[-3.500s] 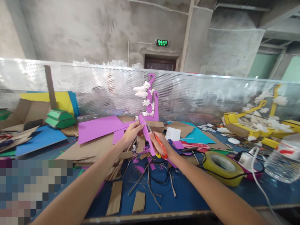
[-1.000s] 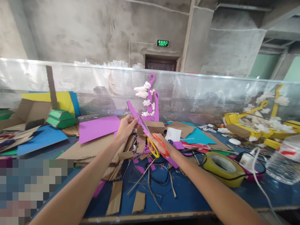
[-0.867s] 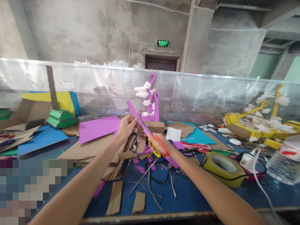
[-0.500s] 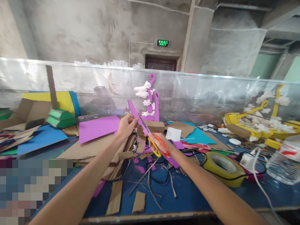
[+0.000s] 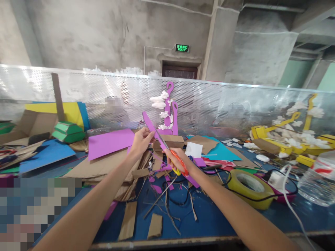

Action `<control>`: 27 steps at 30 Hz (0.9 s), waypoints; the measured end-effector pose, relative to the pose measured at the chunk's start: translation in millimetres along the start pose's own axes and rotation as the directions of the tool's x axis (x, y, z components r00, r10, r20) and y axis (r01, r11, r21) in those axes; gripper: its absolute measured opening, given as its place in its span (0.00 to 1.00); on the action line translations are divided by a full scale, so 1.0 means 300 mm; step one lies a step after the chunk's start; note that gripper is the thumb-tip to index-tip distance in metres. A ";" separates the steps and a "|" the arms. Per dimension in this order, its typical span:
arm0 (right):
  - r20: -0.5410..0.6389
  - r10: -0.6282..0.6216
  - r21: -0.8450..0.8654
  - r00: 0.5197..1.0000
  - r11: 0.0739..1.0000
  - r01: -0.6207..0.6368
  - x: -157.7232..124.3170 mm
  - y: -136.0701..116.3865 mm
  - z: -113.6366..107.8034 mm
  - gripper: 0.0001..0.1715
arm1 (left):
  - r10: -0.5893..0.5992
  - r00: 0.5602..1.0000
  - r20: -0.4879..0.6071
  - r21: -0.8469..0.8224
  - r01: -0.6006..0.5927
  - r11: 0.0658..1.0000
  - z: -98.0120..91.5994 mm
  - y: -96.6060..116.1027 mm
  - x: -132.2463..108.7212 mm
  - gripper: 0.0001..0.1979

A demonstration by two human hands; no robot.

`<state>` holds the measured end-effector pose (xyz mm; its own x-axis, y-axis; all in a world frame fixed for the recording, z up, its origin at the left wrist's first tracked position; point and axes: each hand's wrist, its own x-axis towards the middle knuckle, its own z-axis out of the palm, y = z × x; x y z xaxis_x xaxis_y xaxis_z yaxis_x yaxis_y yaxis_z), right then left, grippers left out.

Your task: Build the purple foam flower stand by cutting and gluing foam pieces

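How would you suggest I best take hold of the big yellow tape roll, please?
I'd come from above and pinch the tape roll by its far rim, reaching into the hole: it lies nearly flat, hole facing up, and the black cable crosses its near side.

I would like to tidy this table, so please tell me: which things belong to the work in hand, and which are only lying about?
In the work:
purple strip, in the left hand
scissors, in the right hand
purple sheet, perhaps (matching colour)

Apparently lying about:
tape roll
water bottle
blue sheet
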<state>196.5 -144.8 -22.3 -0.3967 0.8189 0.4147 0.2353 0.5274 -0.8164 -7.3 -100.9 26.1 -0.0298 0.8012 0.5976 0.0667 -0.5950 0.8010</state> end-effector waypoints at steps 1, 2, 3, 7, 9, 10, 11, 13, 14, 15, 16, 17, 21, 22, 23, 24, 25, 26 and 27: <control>-0.001 0.001 0.002 1.000 1.000 -0.001 0.001 0.002 0.001 0.31 | -0.002 1.000 0.004 -0.006 0.002 1.000 -0.001 -0.002 0.001 0.16; -0.003 0.000 -0.001 1.000 1.000 0.000 0.003 0.004 0.002 0.31 | -0.005 1.000 0.006 -0.010 0.005 1.000 -0.002 -0.005 0.001 0.16; -0.005 -0.001 -0.008 1.000 1.000 0.001 0.004 0.006 0.001 0.31 | -0.008 1.000 0.009 -0.013 0.008 1.000 -0.003 -0.007 0.002 0.16; -0.014 -0.010 -0.047 1.000 0.999 0.010 0.007 0.011 -0.002 0.31 | -0.032 0.999 0.014 -0.032 0.032 0.999 -0.004 -0.009 0.002 0.17; -0.018 -0.013 -0.055 1.000 0.998 0.012 0.007 0.013 -0.001 0.31 | -0.050 0.999 0.016 -0.048 0.051 0.998 -0.003 -0.004 0.001 0.16; -0.023 -0.014 -0.055 1.000 0.998 0.012 0.006 0.014 -0.001 0.31 | -0.059 0.998 0.015 -0.056 0.060 0.997 -0.002 0.000 -0.001 0.16; -0.031 -0.013 -0.054 0.999 0.998 0.012 0.006 0.014 0.001 0.30 | -0.068 0.998 0.014 -0.062 0.069 0.996 -0.001 0.004 -0.002 0.16; -0.044 -0.010 -0.050 0.999 0.999 0.007 0.004 0.013 0.003 0.29 | -0.085 0.996 0.011 -0.072 0.086 0.994 0.001 0.013 -0.006 0.16; -0.046 -0.005 -0.050 0.999 0.999 0.003 0.003 0.012 0.003 0.29 | -0.093 0.996 0.010 -0.077 0.093 0.993 0.002 0.017 -0.008 0.16; -0.049 0.001 -0.051 0.999 0.999 -0.003 0.003 0.010 0.003 0.29 | -0.099 0.995 0.010 -0.083 0.100 0.992 0.003 0.022 -0.010 0.16; -0.049 0.007 -0.052 0.999 0.999 -0.010 0.003 0.008 0.003 0.29 | -0.106 0.994 0.010 -0.090 0.106 0.990 0.004 0.026 -0.012 0.16; -0.046 0.014 -0.053 0.999 0.998 -0.017 0.003 0.006 0.002 0.28 | -0.112 0.994 0.010 -0.100 0.113 0.989 0.005 0.029 -0.013 0.16; -0.008 0.044 -0.044 0.999 0.998 -0.044 0.006 0.002 -0.002 0.28 | -0.136 0.990 0.044 -0.145 0.141 0.979 0.007 0.033 -0.016 0.16; 0.002 0.053 -0.038 0.999 0.998 -0.053 0.007 0.003 -0.002 0.28 | -0.140 0.988 0.060 -0.148 0.147 0.978 0.007 0.033 -0.016 0.16; 0.007 0.061 -0.033 0.998 0.998 -0.060 0.008 0.005 -0.002 0.29 | -0.142 0.987 0.074 -0.149 0.152 0.977 0.007 0.033 -0.016 0.15; 0.011 0.067 -0.031 0.998 0.997 -0.067 0.008 0.008 -0.002 0.29 | -0.145 0.986 0.084 -0.147 0.156 0.977 0.007 0.033 -0.017 0.15; 0.008 0.071 -0.032 0.997 0.997 -0.071 0.009 0.011 -0.002 0.29 | -0.147 0.985 0.090 -0.145 0.159 0.977 0.007 0.033 -0.017 0.14; 0.003 0.072 -0.036 0.997 0.997 -0.072 0.009 0.014 -0.002 0.29 | -0.149 0.984 0.093 -0.142 0.162 0.977 0.006 0.034 -0.018 0.14; -0.007 0.069 -0.043 0.998 0.997 -0.070 0.009 0.016 -0.003 0.29 | -0.152 0.984 0.095 -0.142 0.165 0.976 0.005 0.036 -0.018 0.14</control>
<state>197.3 -140.1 -24.8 -0.3731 0.8552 0.3598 0.3004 0.4783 -0.8252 -4.8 -111.6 31.4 0.0550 0.8850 0.4624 -0.0810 -0.4576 0.8854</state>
